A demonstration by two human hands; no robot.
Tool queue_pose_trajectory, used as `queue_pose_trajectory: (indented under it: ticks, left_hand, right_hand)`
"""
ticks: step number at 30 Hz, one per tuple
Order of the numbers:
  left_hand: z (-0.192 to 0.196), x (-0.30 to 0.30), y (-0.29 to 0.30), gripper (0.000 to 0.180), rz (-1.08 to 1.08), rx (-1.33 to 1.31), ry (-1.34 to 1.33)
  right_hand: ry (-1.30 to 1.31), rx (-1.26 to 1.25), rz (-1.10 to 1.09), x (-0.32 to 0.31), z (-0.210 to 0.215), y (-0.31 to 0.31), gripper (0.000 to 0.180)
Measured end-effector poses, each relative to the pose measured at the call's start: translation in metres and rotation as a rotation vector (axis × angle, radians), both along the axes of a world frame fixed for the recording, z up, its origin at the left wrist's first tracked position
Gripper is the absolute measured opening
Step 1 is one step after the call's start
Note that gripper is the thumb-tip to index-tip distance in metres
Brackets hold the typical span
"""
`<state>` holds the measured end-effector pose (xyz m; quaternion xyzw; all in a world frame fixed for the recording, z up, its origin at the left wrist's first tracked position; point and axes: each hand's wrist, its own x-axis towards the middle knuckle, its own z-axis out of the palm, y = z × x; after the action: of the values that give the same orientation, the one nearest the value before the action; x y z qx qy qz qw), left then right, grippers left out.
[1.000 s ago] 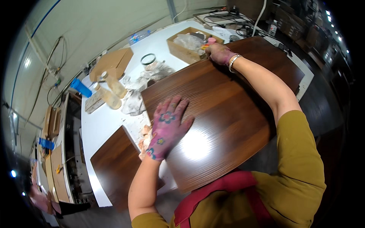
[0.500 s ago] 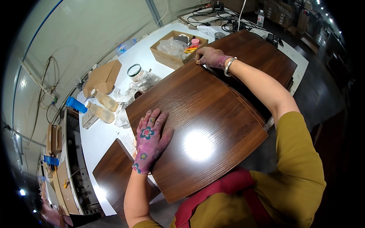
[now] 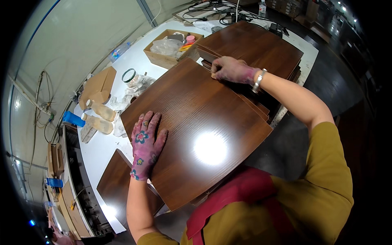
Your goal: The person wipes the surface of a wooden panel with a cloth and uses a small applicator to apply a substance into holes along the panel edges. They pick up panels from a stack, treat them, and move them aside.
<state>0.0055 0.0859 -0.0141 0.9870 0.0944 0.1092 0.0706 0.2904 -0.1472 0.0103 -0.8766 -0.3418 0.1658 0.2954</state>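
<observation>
We are pressing the left hand (image 3: 145, 149), fingers spread flat, on the dark wood panel (image 3: 196, 126) lying on the white table (image 3: 102, 147). Right hand (image 3: 232, 70) is pinching its far edge, beside the panel stack (image 3: 261, 45). Risk: the panel's overhanging near corner could tip off.

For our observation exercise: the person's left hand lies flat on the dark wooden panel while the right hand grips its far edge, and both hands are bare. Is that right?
Not quite. The head view shows both the left hand and right hand in pink flowered gloves, not bare. The rest holds for the wooden panel.
</observation>
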Motion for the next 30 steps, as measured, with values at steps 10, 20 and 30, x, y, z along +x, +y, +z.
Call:
queue_pose_trajectory:
  ticks: [10, 20, 30]
  left_hand:
    - [-0.019, 0.006, 0.011, 0.050, 0.014, 0.094, -0.074]
    - [-0.018, 0.003, 0.013, 0.045, -0.043, 0.062, -0.124]
    - [-0.027, 0.004, 0.024, 0.045, -0.077, 0.075, -0.152]
  right_hand:
    - [0.154, 0.105, 0.123, -0.100, 0.007, -0.153, 0.020]
    - [0.067, 0.578, -0.236, -0.195, -0.010, -0.213, 0.014]
    - [-0.541, 0.569, -0.172, -0.278, -0.075, -0.118, 0.018]
